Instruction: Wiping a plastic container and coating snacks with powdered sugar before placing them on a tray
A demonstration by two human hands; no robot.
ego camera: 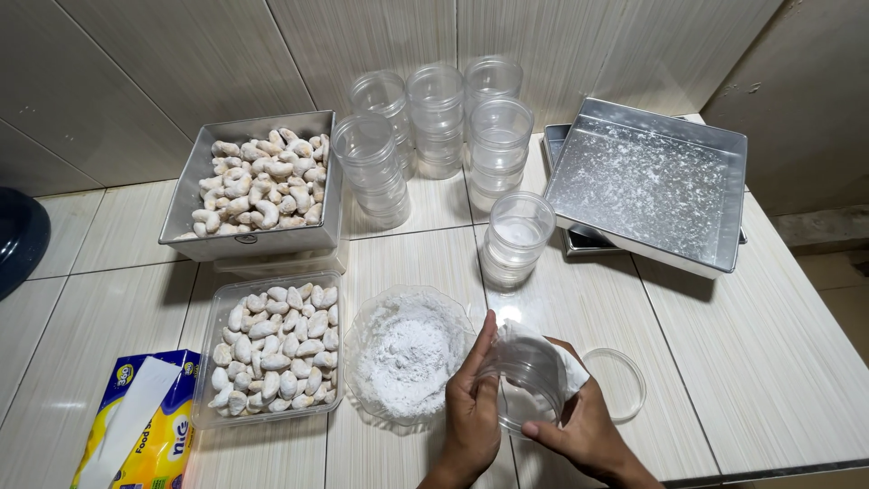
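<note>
My left hand (471,407) grips the side of a clear round plastic jar (527,373), held tilted near the front edge. My right hand (584,430) holds a white tissue (566,367) pressed against the jar's mouth and inside. Beside the jar lies its clear round lid (617,385), flat on the tiled counter. Just left of my hands stands a glass bowl of white powder (403,355).
A clear tray of crescent cookies (272,349) sits left of the bowl, a metal pan of cookies (258,181) behind it. Stacks of empty clear jars (434,127) stand at the back. Empty powder-dusted metal pans (647,181) sit right. A yellow-blue tissue box (145,421) lies front left.
</note>
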